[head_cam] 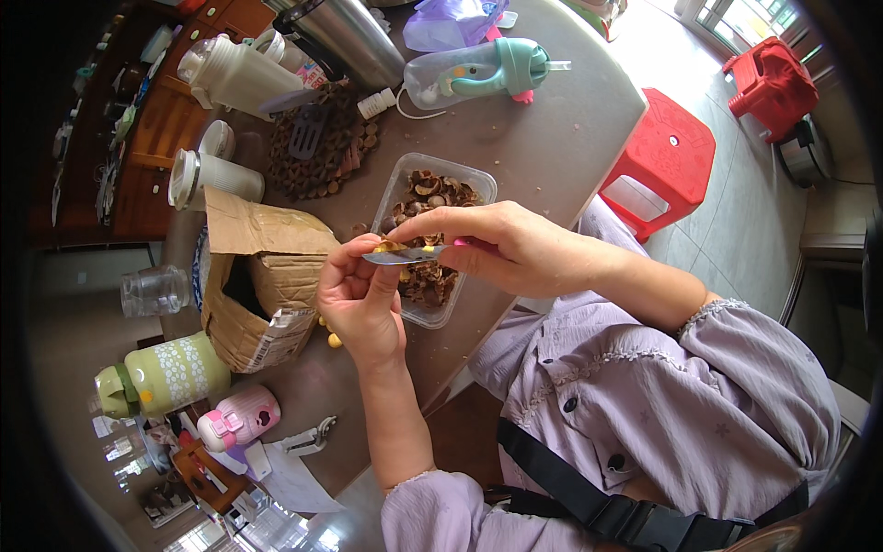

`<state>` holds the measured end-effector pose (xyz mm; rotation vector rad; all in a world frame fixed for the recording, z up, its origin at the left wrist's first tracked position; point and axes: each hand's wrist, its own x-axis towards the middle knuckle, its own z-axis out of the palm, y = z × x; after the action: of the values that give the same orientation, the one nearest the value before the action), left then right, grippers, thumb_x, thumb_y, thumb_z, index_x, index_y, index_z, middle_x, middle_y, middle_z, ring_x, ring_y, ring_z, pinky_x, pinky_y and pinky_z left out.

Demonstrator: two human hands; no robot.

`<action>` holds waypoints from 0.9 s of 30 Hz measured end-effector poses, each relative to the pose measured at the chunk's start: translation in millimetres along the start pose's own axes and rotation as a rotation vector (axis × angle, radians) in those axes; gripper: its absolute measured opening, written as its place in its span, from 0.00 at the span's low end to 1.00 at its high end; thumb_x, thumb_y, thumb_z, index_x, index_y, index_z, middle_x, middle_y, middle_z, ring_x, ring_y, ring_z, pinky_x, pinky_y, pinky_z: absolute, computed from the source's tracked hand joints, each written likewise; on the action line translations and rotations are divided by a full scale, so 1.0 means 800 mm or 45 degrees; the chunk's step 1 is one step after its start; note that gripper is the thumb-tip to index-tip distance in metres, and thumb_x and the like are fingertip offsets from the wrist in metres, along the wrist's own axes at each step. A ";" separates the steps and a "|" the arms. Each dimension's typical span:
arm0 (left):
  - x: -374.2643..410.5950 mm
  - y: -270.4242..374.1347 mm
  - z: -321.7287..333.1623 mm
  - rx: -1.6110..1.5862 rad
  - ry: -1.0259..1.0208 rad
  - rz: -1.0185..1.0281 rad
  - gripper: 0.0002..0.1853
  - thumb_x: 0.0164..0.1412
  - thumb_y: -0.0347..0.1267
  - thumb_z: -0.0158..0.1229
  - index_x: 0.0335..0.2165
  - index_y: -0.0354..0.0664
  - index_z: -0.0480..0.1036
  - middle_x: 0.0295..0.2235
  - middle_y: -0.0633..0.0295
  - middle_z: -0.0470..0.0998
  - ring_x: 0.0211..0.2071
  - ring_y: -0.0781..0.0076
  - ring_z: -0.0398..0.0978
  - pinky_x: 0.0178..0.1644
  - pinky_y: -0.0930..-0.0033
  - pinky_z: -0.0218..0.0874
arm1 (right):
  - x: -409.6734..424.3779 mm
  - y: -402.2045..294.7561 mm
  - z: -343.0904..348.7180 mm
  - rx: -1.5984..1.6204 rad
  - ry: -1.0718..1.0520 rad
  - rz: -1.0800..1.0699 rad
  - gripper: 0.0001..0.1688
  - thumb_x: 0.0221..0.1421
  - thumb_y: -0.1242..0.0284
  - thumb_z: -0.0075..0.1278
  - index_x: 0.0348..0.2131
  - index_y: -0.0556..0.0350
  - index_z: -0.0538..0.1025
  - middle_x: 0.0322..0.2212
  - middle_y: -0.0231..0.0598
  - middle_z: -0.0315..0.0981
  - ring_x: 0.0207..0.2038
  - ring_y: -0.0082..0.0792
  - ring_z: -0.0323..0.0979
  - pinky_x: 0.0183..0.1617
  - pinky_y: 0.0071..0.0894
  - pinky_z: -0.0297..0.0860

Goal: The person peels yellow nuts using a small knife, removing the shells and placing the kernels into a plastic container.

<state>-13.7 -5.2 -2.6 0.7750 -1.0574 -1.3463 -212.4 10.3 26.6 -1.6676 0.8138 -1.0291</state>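
Observation:
My left hand (365,297) pinches a small yellow chestnut (388,246), partly in its shell, between thumb and fingers. My right hand (510,248) grips the pink handle of a small knife (407,256), and the blade lies against the chestnut over my left thumb. Beneath both hands is a clear plastic container (491,185) holding brown chestnut shells (431,290) and some darker whole nuts. Beside my left wrist, several peeled yellow chestnuts (334,340) lie on the table, partly hidden by an open cardboard box (276,276).
The table (545,138) also bears a teal-lidded bottle (476,72), a steel jug (359,41), a dark trivet (290,148), a white tumbler (221,181), a green bottle (172,372) and a pink cup (241,417). A red stool (666,152) stands beyond the table edge.

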 end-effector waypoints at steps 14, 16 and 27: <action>-0.002 -0.001 0.002 -0.109 -0.071 -0.009 0.15 0.49 0.18 0.63 0.37 0.35 0.70 0.37 0.56 0.75 0.34 0.73 0.77 0.23 0.88 0.61 | 0.000 0.002 0.006 0.159 0.133 0.065 0.15 0.62 0.75 0.42 0.48 0.56 0.70 0.21 0.26 0.59 0.25 0.17 0.54 0.30 0.18 0.56; -0.001 0.003 0.007 -0.098 -0.046 -0.027 0.15 0.50 0.19 0.62 0.38 0.36 0.70 0.37 0.56 0.75 0.34 0.74 0.77 0.21 0.89 0.58 | 0.001 0.007 0.001 0.168 0.140 0.060 0.15 0.63 0.73 0.41 0.49 0.55 0.70 0.19 0.22 0.54 0.24 0.15 0.51 0.29 0.18 0.53; -0.001 0.002 0.003 -0.052 -0.037 -0.033 0.15 0.51 0.25 0.64 0.40 0.40 0.72 0.37 0.62 0.76 0.32 0.82 0.74 0.16 0.90 0.48 | -0.001 -0.003 -0.006 0.040 -0.037 0.069 0.21 0.59 0.79 0.44 0.52 0.55 0.68 0.36 0.37 0.72 0.28 0.23 0.64 0.34 0.24 0.63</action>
<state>-15.4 -3.9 0.0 0.7435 -1.0426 -1.4008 -217.0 10.0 29.1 -1.6221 0.8156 -0.9731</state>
